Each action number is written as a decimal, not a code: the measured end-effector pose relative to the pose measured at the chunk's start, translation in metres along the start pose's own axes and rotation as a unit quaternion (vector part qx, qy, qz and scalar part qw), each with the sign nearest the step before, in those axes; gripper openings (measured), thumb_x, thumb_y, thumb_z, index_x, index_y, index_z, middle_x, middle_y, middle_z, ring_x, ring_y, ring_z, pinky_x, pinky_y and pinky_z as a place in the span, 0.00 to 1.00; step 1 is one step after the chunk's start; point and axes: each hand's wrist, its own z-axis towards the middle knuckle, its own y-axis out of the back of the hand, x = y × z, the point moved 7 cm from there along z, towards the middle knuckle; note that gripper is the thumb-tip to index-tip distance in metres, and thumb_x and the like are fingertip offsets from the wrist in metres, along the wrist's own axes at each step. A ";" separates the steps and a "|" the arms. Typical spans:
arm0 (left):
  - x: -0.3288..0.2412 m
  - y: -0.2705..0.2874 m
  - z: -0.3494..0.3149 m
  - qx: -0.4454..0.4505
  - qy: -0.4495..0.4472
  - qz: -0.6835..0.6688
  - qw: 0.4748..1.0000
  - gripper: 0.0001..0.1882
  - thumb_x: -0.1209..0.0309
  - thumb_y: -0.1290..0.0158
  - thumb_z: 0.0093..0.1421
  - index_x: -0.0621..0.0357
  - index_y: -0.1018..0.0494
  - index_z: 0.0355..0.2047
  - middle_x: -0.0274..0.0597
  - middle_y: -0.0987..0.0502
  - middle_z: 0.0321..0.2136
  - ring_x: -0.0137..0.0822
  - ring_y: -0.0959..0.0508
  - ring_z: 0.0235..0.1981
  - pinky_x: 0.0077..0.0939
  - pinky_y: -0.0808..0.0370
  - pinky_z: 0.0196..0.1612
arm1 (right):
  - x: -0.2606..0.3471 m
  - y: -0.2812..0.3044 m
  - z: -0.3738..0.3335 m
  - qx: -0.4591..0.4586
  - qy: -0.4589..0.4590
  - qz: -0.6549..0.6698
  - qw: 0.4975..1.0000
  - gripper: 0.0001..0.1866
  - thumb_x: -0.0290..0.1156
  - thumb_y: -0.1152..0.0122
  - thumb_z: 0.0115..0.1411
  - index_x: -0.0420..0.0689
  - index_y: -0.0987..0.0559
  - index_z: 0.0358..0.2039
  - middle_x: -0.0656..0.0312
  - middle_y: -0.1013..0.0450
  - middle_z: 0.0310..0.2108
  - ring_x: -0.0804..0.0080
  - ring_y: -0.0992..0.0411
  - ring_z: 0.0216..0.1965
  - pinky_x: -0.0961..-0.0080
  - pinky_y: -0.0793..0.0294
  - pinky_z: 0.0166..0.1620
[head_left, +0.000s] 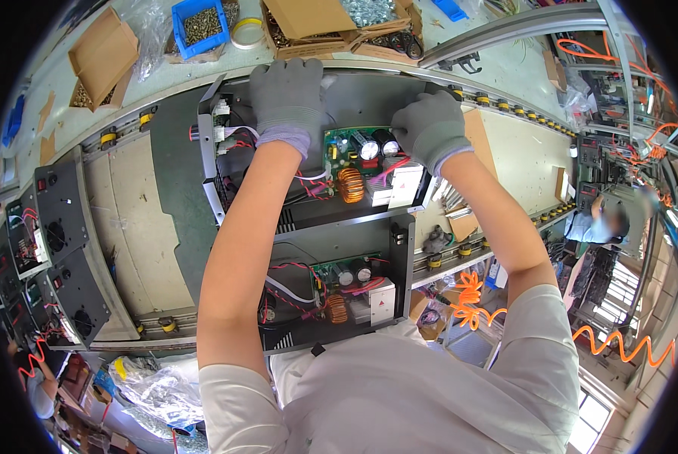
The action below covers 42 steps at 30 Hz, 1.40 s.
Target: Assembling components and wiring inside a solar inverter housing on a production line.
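A dark metal equipment case (369, 91) lies open-topped in front of me, holding a green circuit board (340, 144) with capacitors, a copper-wound coil (350, 185) and a white labelled block (405, 185). My left hand (287, 102), in a grey glove, is closed over its far wall, fingers curled at the edge. At the far right corner, my right hand (432, 129), gloved alike, is closed round the wall beside the board; its fingertips are partly hidden. White and red wires (240, 140) run along the left inside.
A second similar case (399, 280) sits nearer my body. More cases (62, 219) stand at the left. A blue bin (201, 29) of small fasteners and cardboard boxes (308, 23) line the far bench. Roller rails (505, 106) and orange coiled hoses (471, 299) are at the right.
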 end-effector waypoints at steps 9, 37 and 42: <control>0.002 -0.001 -0.001 -0.017 -0.007 -0.049 0.999 0.11 0.64 0.42 0.54 0.49 0.25 0.38 0.36 0.22 0.33 0.38 0.23 0.40 0.42 0.31 0.45 | 0.002 0.004 0.006 0.102 -0.053 -0.032 0.993 0.08 0.41 0.41 0.56 0.61 0.14 0.29 0.62 0.19 0.31 0.59 0.22 0.37 0.65 0.26 0.46; 0.003 -0.004 -0.003 -0.005 -0.015 -0.063 0.998 0.13 0.64 0.42 0.54 0.48 0.25 0.40 0.35 0.23 0.35 0.37 0.24 0.43 0.41 0.33 0.47 | 0.004 0.006 0.027 0.200 -0.042 0.014 0.979 0.14 0.36 0.39 0.48 0.47 0.14 0.33 0.50 0.20 0.33 0.52 0.21 0.38 0.62 0.22 0.42; 0.005 -0.006 -0.002 0.000 -0.018 -0.065 0.998 0.14 0.64 0.42 0.52 0.48 0.25 0.40 0.35 0.23 0.35 0.37 0.24 0.43 0.40 0.33 0.47 | 0.000 -0.003 0.040 0.232 -0.037 0.004 0.972 0.14 0.36 0.38 0.46 0.46 0.14 0.33 0.49 0.20 0.33 0.52 0.21 0.37 0.62 0.22 0.41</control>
